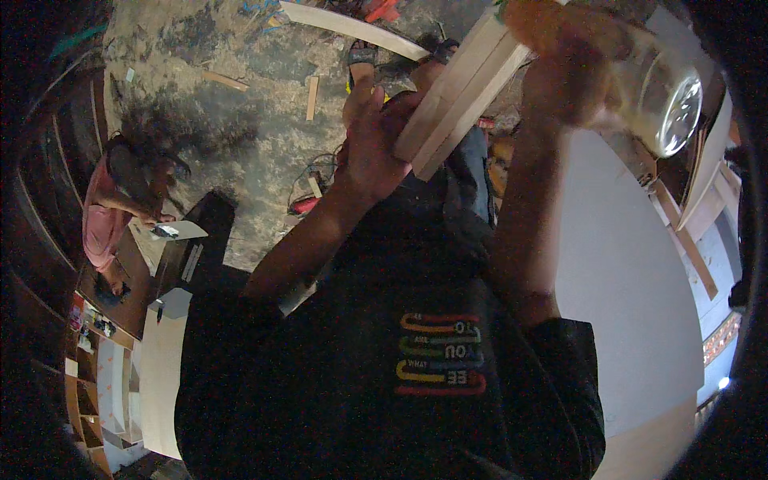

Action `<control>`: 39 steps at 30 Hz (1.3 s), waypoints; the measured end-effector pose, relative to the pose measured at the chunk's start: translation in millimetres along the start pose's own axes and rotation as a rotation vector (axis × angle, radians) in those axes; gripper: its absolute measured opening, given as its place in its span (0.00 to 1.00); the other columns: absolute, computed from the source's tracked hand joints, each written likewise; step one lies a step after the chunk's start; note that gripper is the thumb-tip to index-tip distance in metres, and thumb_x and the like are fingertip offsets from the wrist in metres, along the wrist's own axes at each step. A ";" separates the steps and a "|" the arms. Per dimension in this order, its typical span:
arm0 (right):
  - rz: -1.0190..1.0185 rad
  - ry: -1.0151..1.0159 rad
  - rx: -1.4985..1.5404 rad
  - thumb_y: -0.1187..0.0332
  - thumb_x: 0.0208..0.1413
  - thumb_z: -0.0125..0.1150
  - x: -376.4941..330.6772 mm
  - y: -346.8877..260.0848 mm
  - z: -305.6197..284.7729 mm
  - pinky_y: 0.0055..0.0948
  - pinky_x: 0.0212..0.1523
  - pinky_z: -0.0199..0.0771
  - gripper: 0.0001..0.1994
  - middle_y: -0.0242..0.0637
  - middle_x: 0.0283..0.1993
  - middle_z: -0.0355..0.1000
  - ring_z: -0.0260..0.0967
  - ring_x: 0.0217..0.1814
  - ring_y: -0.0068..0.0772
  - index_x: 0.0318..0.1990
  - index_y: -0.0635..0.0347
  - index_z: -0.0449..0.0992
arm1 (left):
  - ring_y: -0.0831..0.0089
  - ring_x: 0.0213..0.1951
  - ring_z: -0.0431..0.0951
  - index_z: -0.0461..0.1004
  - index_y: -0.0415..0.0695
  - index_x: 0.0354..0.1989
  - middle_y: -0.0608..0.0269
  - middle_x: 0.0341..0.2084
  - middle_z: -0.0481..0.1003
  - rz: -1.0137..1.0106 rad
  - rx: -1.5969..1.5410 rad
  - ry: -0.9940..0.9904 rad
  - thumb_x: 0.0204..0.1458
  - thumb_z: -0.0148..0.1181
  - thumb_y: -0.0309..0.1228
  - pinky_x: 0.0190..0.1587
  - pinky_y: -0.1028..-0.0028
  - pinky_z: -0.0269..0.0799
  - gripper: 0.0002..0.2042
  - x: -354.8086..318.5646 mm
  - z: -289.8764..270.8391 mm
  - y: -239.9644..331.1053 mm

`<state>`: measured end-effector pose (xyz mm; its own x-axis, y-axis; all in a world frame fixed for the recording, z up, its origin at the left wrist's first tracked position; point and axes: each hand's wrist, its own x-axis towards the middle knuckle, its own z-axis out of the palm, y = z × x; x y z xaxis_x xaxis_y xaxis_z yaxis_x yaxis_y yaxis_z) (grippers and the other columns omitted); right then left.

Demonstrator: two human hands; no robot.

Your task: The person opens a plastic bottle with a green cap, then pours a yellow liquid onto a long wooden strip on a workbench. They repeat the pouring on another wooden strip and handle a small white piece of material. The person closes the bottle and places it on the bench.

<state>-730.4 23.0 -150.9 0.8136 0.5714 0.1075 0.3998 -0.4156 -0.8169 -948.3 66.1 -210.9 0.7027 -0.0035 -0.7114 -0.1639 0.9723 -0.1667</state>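
My left hand (pixel 378 156) is closed around the lower end of a pale wooden bar (pixel 464 92), which slants up and to the right in front of me. A lengthwise line on the bar looks like a seam or an edge. In my right hand (pixel 570 80) is a clear plastic bottle (pixel 652 100), tipped on its side with its round base toward the right. The bottle's other end, blurred and brownish, lies over the top of the bar. Its mouth cannot be made out.
On the stained concrete floor (pixel 264 48) lie wood offcuts (pixel 312 98), a curved pale strip (pixel 352 29) and a red tool (pixel 304 206) near a cord. A large white panel (pixel 624 264) stands at my right. Leftward, another person (pixel 120 200) handles a light sheet (pixel 186 230).
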 end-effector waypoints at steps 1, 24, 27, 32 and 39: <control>0.024 0.009 0.010 0.52 0.48 0.58 5.4 0.9 -0.1 0.63 0.59 0.70 0.30 0.49 0.53 0.71 0.70 0.60 0.54 0.56 0.57 0.66 | 0.55 0.62 0.72 0.60 0.52 0.72 0.55 0.61 0.72 0.006 -0.008 0.033 0.69 0.38 0.53 0.66 0.52 0.66 0.28 -0.1 -0.8 -0.3; 0.469 0.487 1.075 0.50 0.47 0.52 7.8 -21.5 -104.9 0.65 0.56 0.72 0.29 0.48 0.51 0.72 0.71 0.57 0.54 0.54 0.58 0.69 | 0.59 0.59 0.75 0.71 0.46 0.62 0.57 0.57 0.76 0.032 0.169 0.171 0.70 0.37 0.47 0.65 0.57 0.68 0.24 -2.6 17.3 0.5; 0.534 0.542 1.134 0.50 0.47 0.52 6.3 -17.2 -100.4 0.66 0.55 0.72 0.29 0.48 0.51 0.72 0.71 0.57 0.54 0.54 0.58 0.69 | 0.59 0.60 0.74 0.70 0.46 0.63 0.58 0.58 0.75 0.027 0.209 0.190 0.70 0.36 0.47 0.66 0.58 0.67 0.24 -5.3 22.6 0.4; 0.699 0.642 1.124 0.50 0.46 0.51 13.3 0.8 -95.0 0.66 0.54 0.73 0.28 0.48 0.49 0.73 0.73 0.54 0.56 0.52 0.60 0.71 | 0.62 0.56 0.77 0.73 0.42 0.58 0.58 0.51 0.78 0.073 0.254 0.170 0.70 0.36 0.51 0.61 0.61 0.69 0.27 -5.8 26.3 -1.4; 0.599 0.636 1.074 0.51 0.45 0.51 9.8 -2.0 -106.3 0.65 0.55 0.73 0.29 0.50 0.48 0.74 0.73 0.53 0.56 0.51 0.62 0.73 | 0.62 0.57 0.76 0.71 0.43 0.60 0.58 0.54 0.77 0.072 0.227 0.149 0.71 0.35 0.48 0.63 0.60 0.68 0.25 -2.9 23.0 -2.0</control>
<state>-678.4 -45.9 -87.9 0.9111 -0.0373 -0.4106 -0.3567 0.4282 -0.8303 -934.1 69.5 -192.7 0.5828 0.0496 -0.8111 -0.0388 0.9987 0.0332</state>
